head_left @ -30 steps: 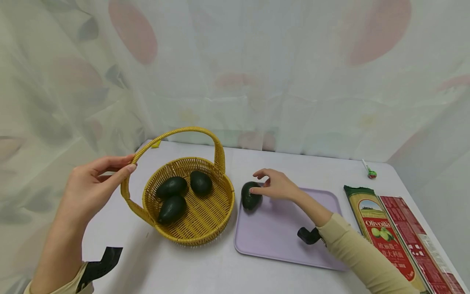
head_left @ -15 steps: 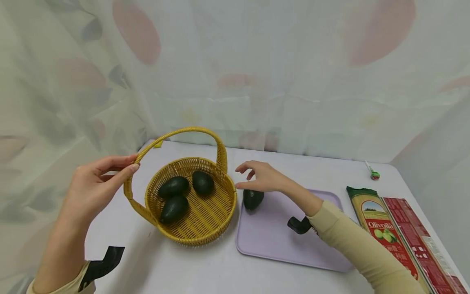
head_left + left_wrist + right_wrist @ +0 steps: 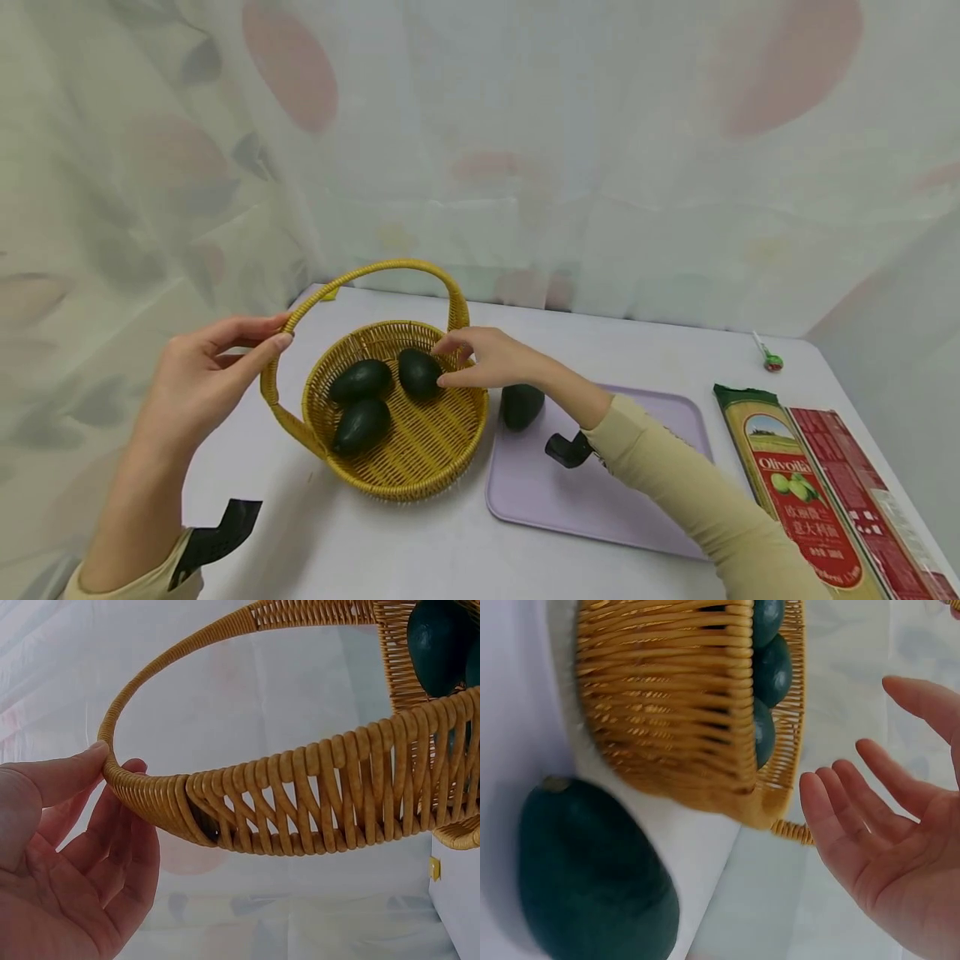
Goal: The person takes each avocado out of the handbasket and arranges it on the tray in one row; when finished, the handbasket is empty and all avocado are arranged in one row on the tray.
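My left hand pinches the handle of a yellow woven basket between thumb and fingers; the left wrist view shows the grip on the wrapped handle closely. Inside the basket lie three dark green avocados, one at the upper left, one below it and one toward the back. Over the basket's right rim is my right hand, fingers apart and nothing between them, its fingertips overlapping the back avocado in the head view. Another avocado rests at the tray's left end, partly hidden by my right hand.
Right of the basket lies a lilac tray on the white table. Farther right are an Olivoilà pasta packet, a red packet and a lollipop. Patterned curtains hang behind the table and at the left.
My right hand has moved left, from the avocado on the tray to over the basket, without taking that avocado. My left hand keeps its hold on the handle. The view has shifted slightly.
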{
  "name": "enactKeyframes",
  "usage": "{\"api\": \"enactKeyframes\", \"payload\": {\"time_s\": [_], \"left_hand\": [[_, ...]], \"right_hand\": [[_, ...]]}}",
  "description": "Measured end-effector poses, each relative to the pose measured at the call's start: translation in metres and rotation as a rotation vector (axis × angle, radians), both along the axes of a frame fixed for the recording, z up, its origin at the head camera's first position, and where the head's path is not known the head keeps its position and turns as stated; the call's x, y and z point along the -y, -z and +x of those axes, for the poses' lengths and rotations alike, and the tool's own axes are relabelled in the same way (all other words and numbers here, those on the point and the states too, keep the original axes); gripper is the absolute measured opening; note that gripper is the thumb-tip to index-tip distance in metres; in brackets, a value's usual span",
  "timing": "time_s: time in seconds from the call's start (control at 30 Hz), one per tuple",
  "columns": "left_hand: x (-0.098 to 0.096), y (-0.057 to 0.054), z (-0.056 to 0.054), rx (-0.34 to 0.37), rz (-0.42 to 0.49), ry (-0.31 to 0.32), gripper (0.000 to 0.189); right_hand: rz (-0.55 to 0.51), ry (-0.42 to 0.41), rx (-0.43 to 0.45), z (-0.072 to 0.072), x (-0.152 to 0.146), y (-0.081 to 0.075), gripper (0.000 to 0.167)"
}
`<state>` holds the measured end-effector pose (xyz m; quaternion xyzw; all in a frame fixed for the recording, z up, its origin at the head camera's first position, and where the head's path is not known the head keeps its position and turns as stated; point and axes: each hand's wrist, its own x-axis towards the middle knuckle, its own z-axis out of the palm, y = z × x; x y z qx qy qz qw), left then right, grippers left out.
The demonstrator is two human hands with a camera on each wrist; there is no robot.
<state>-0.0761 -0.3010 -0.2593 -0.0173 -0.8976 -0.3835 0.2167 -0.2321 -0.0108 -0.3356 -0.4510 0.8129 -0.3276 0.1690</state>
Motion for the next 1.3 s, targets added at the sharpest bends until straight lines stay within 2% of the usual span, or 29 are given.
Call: {"api": "enactKeyframes", "payload": {"time_s": [0.53,0.77,0.97,1.17,1.3], "left_hand": [[-0.002,0.001,-0.001,-0.003,0.018,0.009,0.022],[-0.002,0.000,-0.001,0.005,0.014,0.014,0.023],[-0.002,0.000,0.000,0.008,0.013,0.016,0.021],[-0.001,-0.001,0.002,-0.007,0.018,0.018,0.022],[-0.002,-0.001,0.002,-0.007,0.012,0.015,0.021]], "right_hand": [[0.100,-0.343,0.123,-0.012,0.055,-0.003,0.045],[0.195,-0.363,0.130,-0.011,0.078,-0.001,0.046],[0.258,-0.373,0.170,-0.005,0.095,0.005,0.051],[0.358,-0.383,0.108,0.002,0.105,0.013,0.059],[0.379,-0.384,0.086,0.003,0.110,0.018,0.061]]}}
